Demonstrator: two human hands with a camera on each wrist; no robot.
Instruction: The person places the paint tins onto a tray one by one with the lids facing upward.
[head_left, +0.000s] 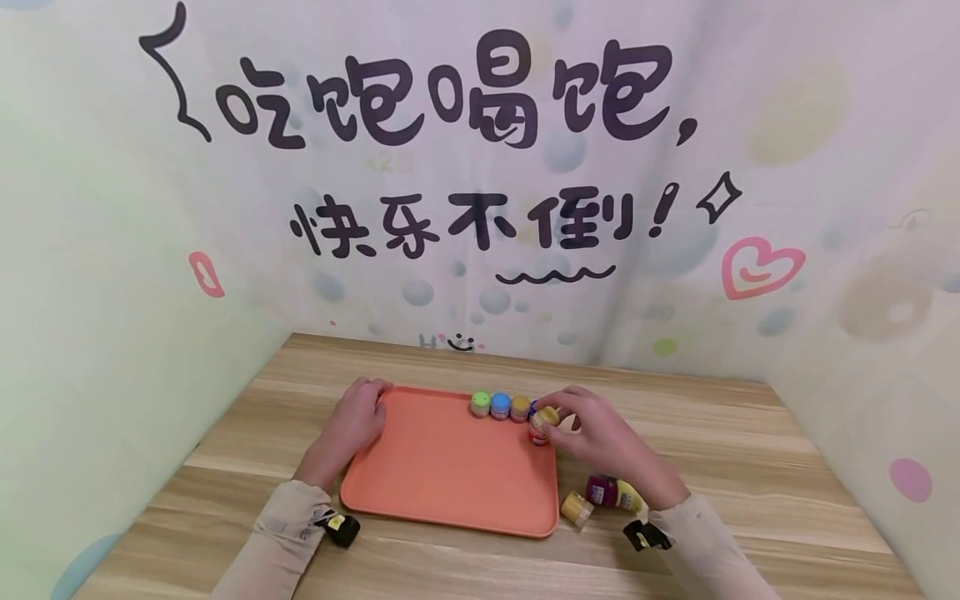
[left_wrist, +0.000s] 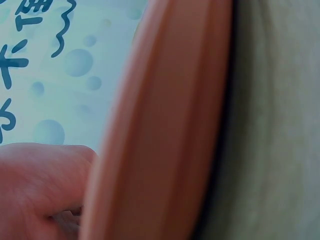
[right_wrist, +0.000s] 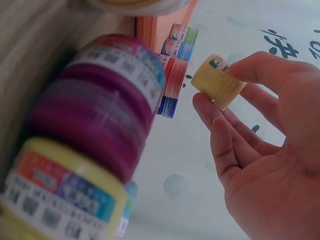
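My right hand (head_left: 596,429) pinches a small yellow paint jar (right_wrist: 212,80) between thumb and fingertips, over the tray's far right corner. Close beneath it stands a red paint jar (head_left: 537,437), with a dark blue jar (head_left: 533,407) partly hidden behind. A green jar (head_left: 481,405), a light blue jar (head_left: 500,406) and an ochre jar (head_left: 520,407) line the far rim of the orange tray (head_left: 450,475). At the tray's far left corner my left hand (head_left: 360,421) holds the rim; some of its fingers are hidden.
Right of the tray, a purple jar (head_left: 601,490), a pale yellow jar (head_left: 628,497) and an ochre-yellow jar (head_left: 577,508) lie on the wooden table (head_left: 450,567). A printed cloth (head_left: 480,308) hangs behind the table.
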